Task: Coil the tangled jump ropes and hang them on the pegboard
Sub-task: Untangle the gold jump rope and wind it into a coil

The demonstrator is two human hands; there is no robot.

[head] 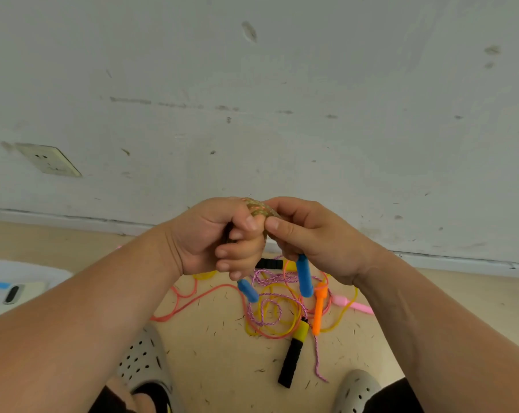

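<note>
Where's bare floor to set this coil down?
Bare floor lies between the white mat and the coral rope, and right of the pink handle along the baseboard. Crowded: the tangle under the coil, down to the black handle.

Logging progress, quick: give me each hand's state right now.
Left hand: closed, gripping the coiled rope.
Right hand: closed, pinching the same coiled rope; a blue handle hangs beneath.

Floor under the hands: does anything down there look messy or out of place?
Yes. Several jump ropes, pink, yellow and orange, lie in a tangled heap on the floor. Short dark bits are scattered around them.
</note>
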